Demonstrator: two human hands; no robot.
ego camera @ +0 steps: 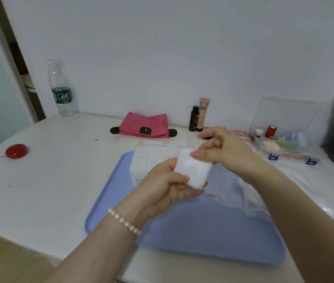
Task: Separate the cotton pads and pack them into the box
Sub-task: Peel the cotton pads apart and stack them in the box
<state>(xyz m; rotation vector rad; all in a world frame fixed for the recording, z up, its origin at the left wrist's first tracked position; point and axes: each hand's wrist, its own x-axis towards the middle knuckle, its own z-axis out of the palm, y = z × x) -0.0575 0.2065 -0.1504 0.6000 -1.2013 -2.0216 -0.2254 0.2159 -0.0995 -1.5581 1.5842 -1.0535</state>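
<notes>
**Inspection: cotton pad stack held above the tray**

The left hand (162, 186) is gripping a white stack of cotton pads (192, 170), thumb lying across its near face and fingers curling under its lower edge. The stack is looking soft, fluffy and squarish, with rounded, slightly blurred edges; individual layers cannot be told apart. The right hand (221, 150) is pinching the stack's upper far corner between thumb and fingertips, the remaining fingers spreading loosely above. A pearl bracelet (124, 221) is sitting on the left wrist.

Directly beyond the left hand, the clear box (151, 160) is standing on the far left corner of the blue tray (202, 231), already showing white pads packed inside. Beneath and just right of the right hand, a crumpled clear plastic bag (243, 190) is lying over the tray's right side.

Further beyond the hands, a pink pouch (144, 125) is resting near the wall, with a dark bottle (193, 119) and a BB tube (202, 113) standing side by side next to it. Well to the right of the right hand, a clear organiser (284, 135) is holding small cosmetics. Far to the left, a red round object (16, 151) and a water bottle (61, 88) are sitting on the white table (60, 180).
</notes>
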